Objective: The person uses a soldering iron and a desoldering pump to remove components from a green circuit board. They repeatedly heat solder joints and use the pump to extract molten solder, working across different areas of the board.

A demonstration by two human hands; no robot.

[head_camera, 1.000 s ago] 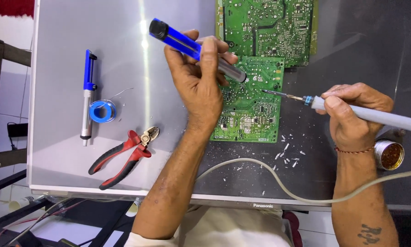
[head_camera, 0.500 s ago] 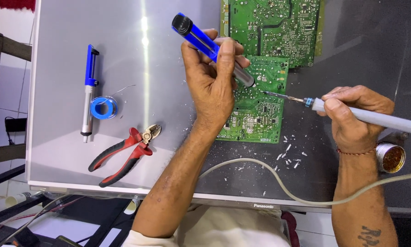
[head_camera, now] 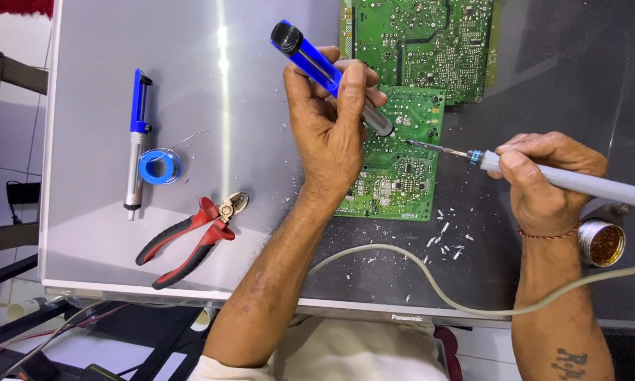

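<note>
My left hand [head_camera: 331,134] grips a blue and silver desoldering pump [head_camera: 328,74], tilted with its nozzle down on a small green circuit board [head_camera: 402,176]. My right hand [head_camera: 547,183] holds a soldering iron [head_camera: 564,180] with a pale grey handle. Its metal tip points left and reaches the board just right of the pump's nozzle. A larger green circuit board [head_camera: 423,42] lies behind the small one.
A second blue desoldering pump [head_camera: 135,141], a blue spool of solder wire [head_camera: 160,166] and red-handled cutters [head_camera: 190,240] lie at the left on the grey panel [head_camera: 190,70]. A round tin of flux [head_camera: 602,243] sits at the right. The iron's grey cord [head_camera: 416,275] crosses the front. White scraps litter the surface.
My left hand has shifted right with the pump, bringing its nozzle closer to the iron's tip on the small board. My right hand has barely moved.
</note>
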